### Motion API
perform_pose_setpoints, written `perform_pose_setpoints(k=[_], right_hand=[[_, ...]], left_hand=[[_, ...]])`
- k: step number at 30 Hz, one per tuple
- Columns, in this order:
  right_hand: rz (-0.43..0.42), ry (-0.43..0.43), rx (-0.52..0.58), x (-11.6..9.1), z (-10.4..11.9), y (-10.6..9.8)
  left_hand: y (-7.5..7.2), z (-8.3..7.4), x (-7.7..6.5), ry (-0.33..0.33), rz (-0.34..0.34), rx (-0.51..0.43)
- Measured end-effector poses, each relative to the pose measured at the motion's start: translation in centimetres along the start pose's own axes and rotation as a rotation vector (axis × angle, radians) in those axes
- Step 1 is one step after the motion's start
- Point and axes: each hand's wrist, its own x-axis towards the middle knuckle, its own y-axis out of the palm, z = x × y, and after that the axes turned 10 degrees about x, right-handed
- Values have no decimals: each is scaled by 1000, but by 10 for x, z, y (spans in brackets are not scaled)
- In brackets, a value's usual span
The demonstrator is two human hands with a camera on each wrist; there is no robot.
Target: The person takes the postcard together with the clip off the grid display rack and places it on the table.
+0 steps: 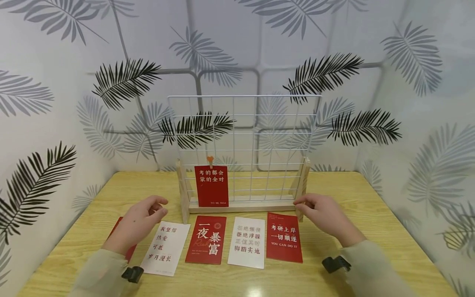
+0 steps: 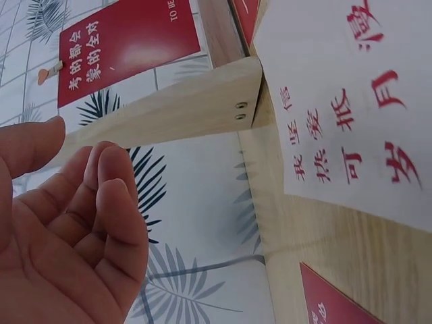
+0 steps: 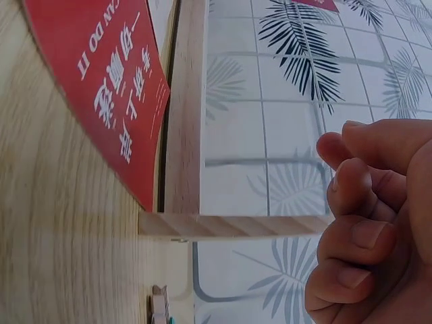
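My left hand point(image 1: 139, 222) hovers over the left end of a row of cards, fingers loosely bent and holding nothing. Beneath it lie a partly hidden red card point(image 1: 130, 252) and a white card with red writing point(image 1: 163, 249). On the right, my right hand point(image 1: 326, 216) is also empty, its fingers loosely curled beside the right post point(image 1: 303, 181) of a white wire grid rack point(image 1: 245, 95). A red card point(image 1: 212, 192) hangs from the grid's lower left by a wooden clip with an orange heart point(image 1: 210, 159).
Before the rack's wooden base point(image 1: 245, 206) lie a red card point(image 1: 205, 239), a white card point(image 1: 246, 243) and another red card point(image 1: 284, 237). A small wooden clothespin point(image 3: 159, 307) lies past the right post. Leaf-patterned wall covering point(image 1: 237, 49) surrounds the wooden table point(image 1: 215, 282).
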Motion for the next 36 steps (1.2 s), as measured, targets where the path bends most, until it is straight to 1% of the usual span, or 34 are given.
perform_pose_setpoints(k=[5,9,14,19,25,29,36], right_hand=[[15,-12,30,4,7,7],[25,-30,30,6,14,13],[32,-65,27,10,25,21],[40,-76,32,15,36,31],[65,-83,56,20,48,41],[70,-98,56,24,55,47],[94,-127,61,26,64,55]], left_hand=[[3,-8,3,16,-17,-9],[6,-14,6,6,-8,-40],[12,-22,12,6,-11,-47],[17,-30,14,-9,-3,-58],[22,-37,19,4,-11,-73],[25,-43,22,-7,-6,-94],[33,-46,25,-20,8,-134]])
